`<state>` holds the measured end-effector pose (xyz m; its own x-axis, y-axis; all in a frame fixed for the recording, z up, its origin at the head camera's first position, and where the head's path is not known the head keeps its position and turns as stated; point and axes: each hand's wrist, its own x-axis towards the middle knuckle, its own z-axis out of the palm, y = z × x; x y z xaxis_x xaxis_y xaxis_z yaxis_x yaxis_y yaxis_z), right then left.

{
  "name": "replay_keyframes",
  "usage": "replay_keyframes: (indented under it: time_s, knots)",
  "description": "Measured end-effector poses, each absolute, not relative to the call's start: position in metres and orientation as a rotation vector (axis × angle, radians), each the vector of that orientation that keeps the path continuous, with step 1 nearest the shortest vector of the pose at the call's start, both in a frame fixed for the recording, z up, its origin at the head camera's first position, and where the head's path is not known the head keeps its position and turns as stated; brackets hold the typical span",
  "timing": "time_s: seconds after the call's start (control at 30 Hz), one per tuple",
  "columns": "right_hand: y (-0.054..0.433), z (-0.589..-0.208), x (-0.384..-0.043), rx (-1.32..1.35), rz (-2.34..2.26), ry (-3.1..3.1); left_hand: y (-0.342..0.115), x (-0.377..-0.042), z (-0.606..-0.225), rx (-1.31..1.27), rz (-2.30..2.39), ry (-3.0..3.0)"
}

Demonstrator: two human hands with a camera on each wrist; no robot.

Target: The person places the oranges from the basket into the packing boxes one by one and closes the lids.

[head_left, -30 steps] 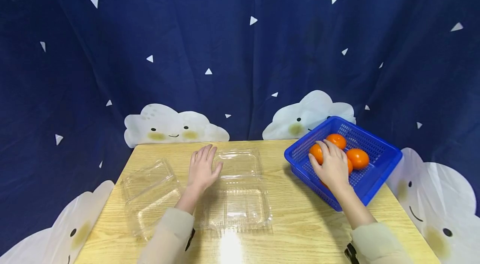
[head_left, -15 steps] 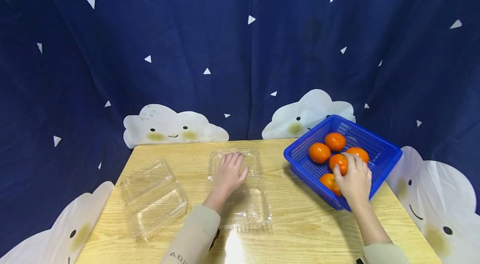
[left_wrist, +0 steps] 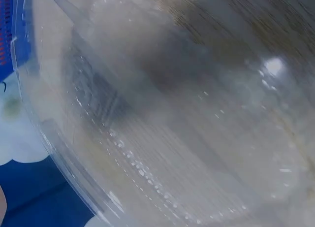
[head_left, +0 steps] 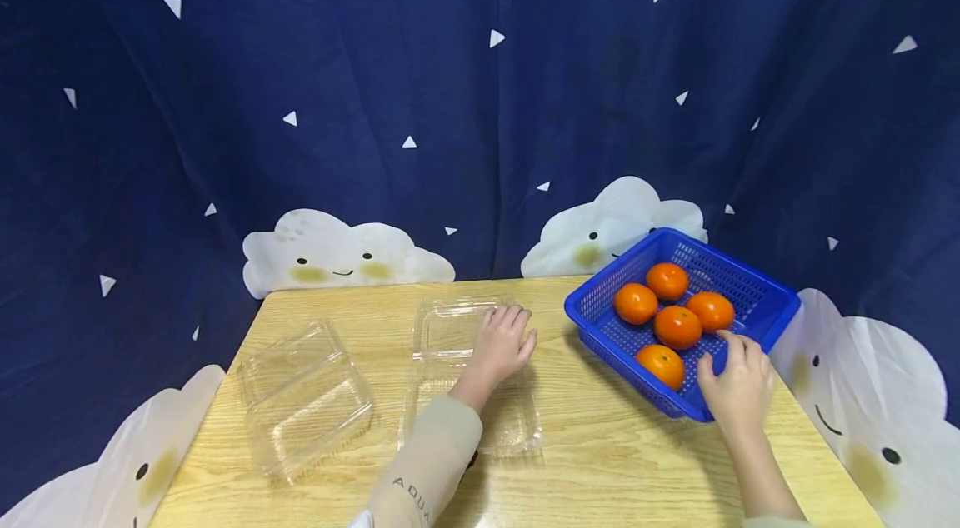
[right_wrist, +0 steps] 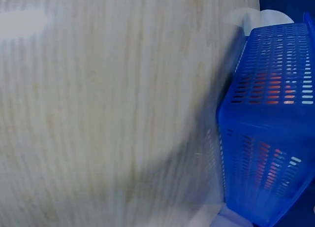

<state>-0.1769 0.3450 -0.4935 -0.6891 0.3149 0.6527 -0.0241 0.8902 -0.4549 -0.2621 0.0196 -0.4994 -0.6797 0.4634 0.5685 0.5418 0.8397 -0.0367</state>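
Note:
A blue plastic basket (head_left: 615,351) with several oranges (head_left: 677,326) in it stands on the right of the table. My right hand (head_left: 738,386) is over its near right corner, fingers loosely bent and thumb apart, nothing held. The basket's slotted wall (right_wrist: 275,109) fills the right side of the right wrist view. In the middle lies a clear plastic clamshell box (head_left: 442,336), its lid laid back. Across the right part of this box reaches my left hand (head_left: 501,345), fingers relaxed and holding nothing. Clear plastic (left_wrist: 147,182) fills most of the left wrist view.
A second clear clamshell box (head_left: 307,403) lies tilted on the left of the wooden table (head_left: 600,461). Behind the table hangs a dark blue curtain (head_left: 375,95) with white clouds, meeting the table's back edge.
My left hand has moved right across the middle box. My right hand has drawn back from over the oranges toward the basket's near right corner, leaving the oranges in it.

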Motion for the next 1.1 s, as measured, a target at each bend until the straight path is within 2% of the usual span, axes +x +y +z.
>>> replay_keyframes:
  time_s: [0.6, 1.1]
  knots:
    - [0.356, -0.51, -0.155, -0.351, 0.539, -2.232, 0.065, -0.276, -0.507, -0.715, -0.079, -2.622]
    - [0.349, -0.504, -0.149, -0.651, 0.659, -2.454, 0.105, -0.284, -0.496, -0.545, -0.143, -2.837]
